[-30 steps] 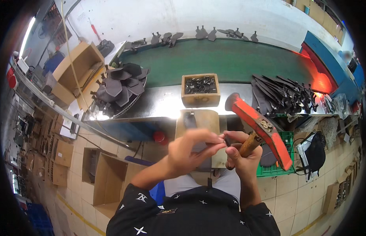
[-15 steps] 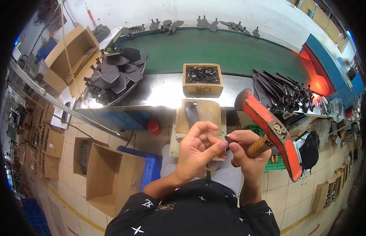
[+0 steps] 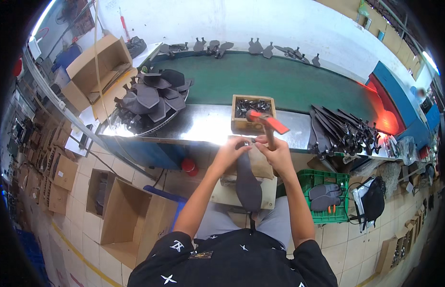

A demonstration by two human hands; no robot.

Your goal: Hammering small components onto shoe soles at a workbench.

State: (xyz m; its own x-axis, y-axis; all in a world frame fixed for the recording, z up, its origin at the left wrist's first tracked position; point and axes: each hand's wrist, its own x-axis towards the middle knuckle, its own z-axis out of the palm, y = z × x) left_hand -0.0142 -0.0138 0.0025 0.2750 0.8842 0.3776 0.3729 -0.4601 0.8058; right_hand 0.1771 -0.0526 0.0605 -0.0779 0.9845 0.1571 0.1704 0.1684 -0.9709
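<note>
Head view: right hand [image 3: 278, 154] grip around hammer [image 3: 266, 123], left hand [image 3: 230, 153] pinching grey piece [image 3: 248, 184] (fingertips indistinct).

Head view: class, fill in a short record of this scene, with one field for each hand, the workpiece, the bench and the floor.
left hand: left hand pinches the top of the dark grey piece
right hand: right hand grips the hammer, red head raised
workpiece: lies on a wooden block over the lap
bench: wooden box of small dark parts, piles of dark pieces
floor: open cardboard box, green crate
</note>
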